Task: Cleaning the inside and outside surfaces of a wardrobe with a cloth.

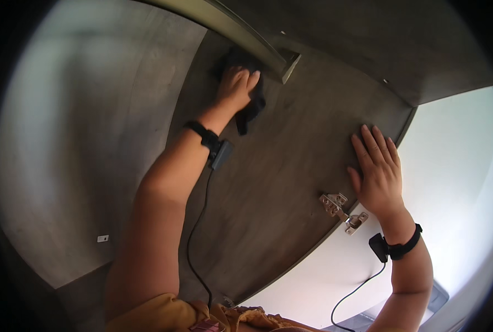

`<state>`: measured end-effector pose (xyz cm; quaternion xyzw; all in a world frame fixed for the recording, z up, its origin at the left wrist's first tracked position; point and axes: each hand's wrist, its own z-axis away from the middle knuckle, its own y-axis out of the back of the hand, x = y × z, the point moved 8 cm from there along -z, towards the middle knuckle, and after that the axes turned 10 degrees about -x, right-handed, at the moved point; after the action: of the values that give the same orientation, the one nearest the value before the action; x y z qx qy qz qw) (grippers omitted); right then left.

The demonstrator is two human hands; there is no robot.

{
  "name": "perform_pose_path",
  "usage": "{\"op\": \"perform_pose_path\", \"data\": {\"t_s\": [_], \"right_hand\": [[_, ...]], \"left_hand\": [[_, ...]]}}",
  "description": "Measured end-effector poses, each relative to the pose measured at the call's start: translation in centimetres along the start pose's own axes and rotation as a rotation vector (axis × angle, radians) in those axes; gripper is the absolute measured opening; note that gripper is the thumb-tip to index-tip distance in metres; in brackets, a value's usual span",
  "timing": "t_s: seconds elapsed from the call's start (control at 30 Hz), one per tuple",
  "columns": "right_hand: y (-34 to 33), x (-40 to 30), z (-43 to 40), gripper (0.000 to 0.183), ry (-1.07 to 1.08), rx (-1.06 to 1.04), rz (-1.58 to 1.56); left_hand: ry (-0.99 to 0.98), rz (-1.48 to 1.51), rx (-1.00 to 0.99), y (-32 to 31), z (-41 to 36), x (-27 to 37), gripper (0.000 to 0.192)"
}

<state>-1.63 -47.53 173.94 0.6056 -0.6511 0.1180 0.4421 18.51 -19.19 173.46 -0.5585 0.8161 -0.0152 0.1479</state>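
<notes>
Inside a cabinet with dark grey-brown wood-look panels, my left hand [237,88] grips a black cloth [250,114]. The cloth lies against the side panel [279,166], just below a metal rail [246,31]. Part of it hangs down past my wrist, and the rest is bunched in shadow beyond my fingers. My right hand [375,170] rests with spread fingers on the same panel, close to its edge, and holds nothing. Below that hand sits a metal cabinet hinge [344,211], joining the panel to a white door [313,286].
An end bracket [290,66] fixes the rail to the panel. Small pegs, including one shelf peg [386,81], stick out near the upper corner. A small white fitting [102,238] is on the left panel [101,124]. Cables run from black devices strapped to both wrists.
</notes>
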Motion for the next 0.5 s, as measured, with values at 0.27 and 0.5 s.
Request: {"op": "perform_pose_path", "data": {"t_s": [0.27,0.5], "right_hand": [[0.0,0.0,0.1,0.059,-0.006,-0.023,0.002],[0.0,0.2,0.1,0.055,-0.007,-0.041,-0.009]], "left_hand": [[0.351,-0.018,-0.056,-5.7,-3.8,-13.3,0.026],[0.881,0.976,-0.037,-7.1,-6.2,-20.6,0.023]]}}
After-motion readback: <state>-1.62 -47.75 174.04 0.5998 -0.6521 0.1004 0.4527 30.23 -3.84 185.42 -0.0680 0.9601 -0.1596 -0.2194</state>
